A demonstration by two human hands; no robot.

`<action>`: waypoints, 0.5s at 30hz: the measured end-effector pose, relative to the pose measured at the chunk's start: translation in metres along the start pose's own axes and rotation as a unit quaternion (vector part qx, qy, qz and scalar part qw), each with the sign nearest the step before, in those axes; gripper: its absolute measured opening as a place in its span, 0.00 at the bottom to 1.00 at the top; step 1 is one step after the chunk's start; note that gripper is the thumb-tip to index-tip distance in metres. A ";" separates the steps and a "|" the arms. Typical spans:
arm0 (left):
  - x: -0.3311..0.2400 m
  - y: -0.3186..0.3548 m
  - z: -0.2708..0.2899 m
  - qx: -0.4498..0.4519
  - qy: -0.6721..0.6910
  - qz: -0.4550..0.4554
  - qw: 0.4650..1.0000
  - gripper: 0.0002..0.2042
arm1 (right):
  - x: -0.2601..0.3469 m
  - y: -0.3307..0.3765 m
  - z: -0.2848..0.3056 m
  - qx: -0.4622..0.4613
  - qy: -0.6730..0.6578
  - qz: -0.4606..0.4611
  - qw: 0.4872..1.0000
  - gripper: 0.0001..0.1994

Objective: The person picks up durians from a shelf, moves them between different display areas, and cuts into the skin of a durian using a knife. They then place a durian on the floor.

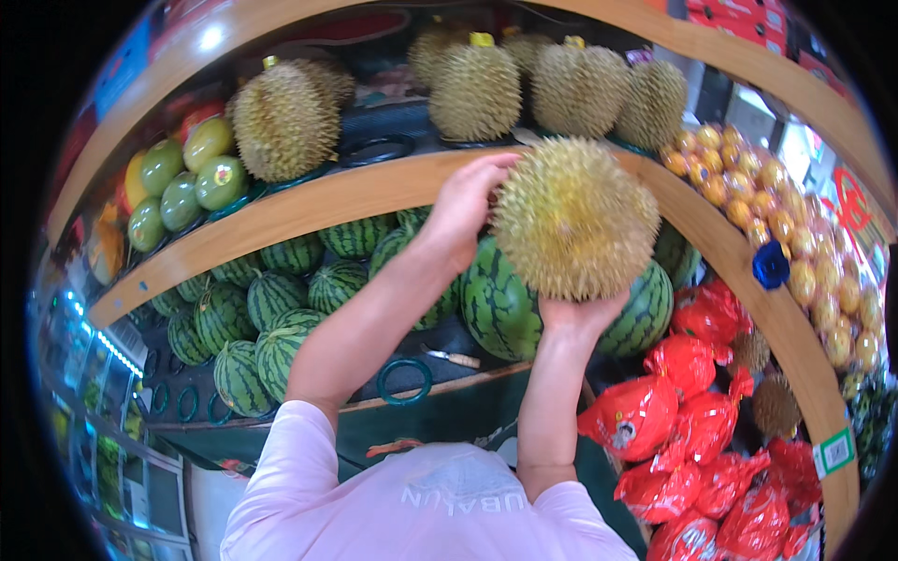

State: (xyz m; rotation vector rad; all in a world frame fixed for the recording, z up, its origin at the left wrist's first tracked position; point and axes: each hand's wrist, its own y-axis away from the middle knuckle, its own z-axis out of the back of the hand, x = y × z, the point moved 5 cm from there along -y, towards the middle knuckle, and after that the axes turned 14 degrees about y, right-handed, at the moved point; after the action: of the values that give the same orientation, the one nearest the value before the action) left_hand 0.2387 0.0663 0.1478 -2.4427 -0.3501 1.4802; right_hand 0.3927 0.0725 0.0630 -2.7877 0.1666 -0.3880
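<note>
Durian [575, 220], golden-green, round, spiky, hung over striped green watermelons [502, 301]! The bare left hand [463, 210], fingers half-curled, held its side; the bare right hand [585, 315] cupped beneath, finger spread hidden. Weight low, side pressure light seemed wisest.

Right fingers [614, 305] mostly hidden behind durian [575, 220]

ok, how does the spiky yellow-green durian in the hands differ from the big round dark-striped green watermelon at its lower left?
The spiky yellow-green durian bristles with points; the big dark-striped green watermelon has a smooth rind.
The durian has no stripes; the watermelon has dark ones.
The durian is held by the bare left hand and right hand; the watermelon lies lower, partly hidden.
Both are rounded fruit.
</note>
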 end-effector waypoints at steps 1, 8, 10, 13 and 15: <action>-0.002 0.001 0.000 0.013 0.032 -0.012 0.999 0.19 | -0.001 0.004 -0.005 -0.012 0.012 0.016 1.000 0.32; -0.037 0.024 0.033 0.073 -0.037 -0.178 0.981 0.21 | -0.014 0.020 -0.042 -0.079 0.111 0.206 0.969 0.34; -0.055 0.042 0.051 0.062 -0.126 -0.267 0.953 0.20 | -0.030 0.027 -0.067 -0.116 0.129 0.249 0.953 0.38; -0.082 0.064 0.065 0.068 -0.188 -0.376 0.905 0.19 | -0.048 0.024 -0.080 -0.115 0.126 0.350 0.921 0.41; -0.095 0.068 0.078 0.074 -0.236 -0.409 0.878 0.18 | -0.065 0.023 -0.086 -0.120 0.118 0.384 0.908 0.40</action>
State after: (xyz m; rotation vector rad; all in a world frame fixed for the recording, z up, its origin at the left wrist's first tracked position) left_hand 0.1314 -0.0217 0.1682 -1.4427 -1.1447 1.5523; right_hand 0.3048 0.0351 0.1178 -2.6035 1.3891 -0.5113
